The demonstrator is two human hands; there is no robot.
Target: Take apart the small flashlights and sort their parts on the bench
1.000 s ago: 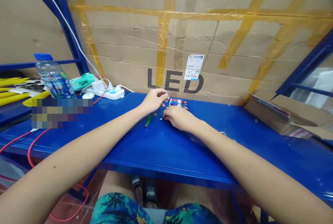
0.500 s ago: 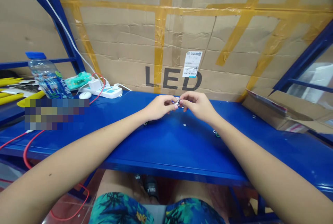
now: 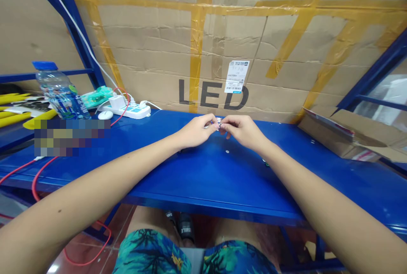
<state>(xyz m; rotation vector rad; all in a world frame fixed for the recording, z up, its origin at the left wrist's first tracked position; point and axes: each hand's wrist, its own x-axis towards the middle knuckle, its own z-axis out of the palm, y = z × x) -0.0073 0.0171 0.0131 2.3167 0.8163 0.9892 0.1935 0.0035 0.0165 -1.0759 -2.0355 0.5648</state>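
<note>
Both my hands meet above the middle of the blue metal table (image 3: 203,180). My left hand (image 3: 194,130) and my right hand (image 3: 242,130) each pinch one end of a small silvery part (image 3: 217,124) held between their fingertips. The part is tiny and I cannot name it. A small round silver piece (image 3: 227,152) lies on the table just below my right hand. The pens and the green stick seen earlier are hidden behind my hands.
A taped cardboard box marked LED (image 3: 222,53) stands behind the table. At the left are a water bottle (image 3: 59,96), a white power strip (image 3: 130,110) with red cable (image 3: 38,172), and yellow items (image 3: 15,113). An open carton (image 3: 349,138) lies at the right.
My right hand lifted off the table and joined my left hand on the small silvery part. Both hands now hold it slightly higher than half a second ago.
</note>
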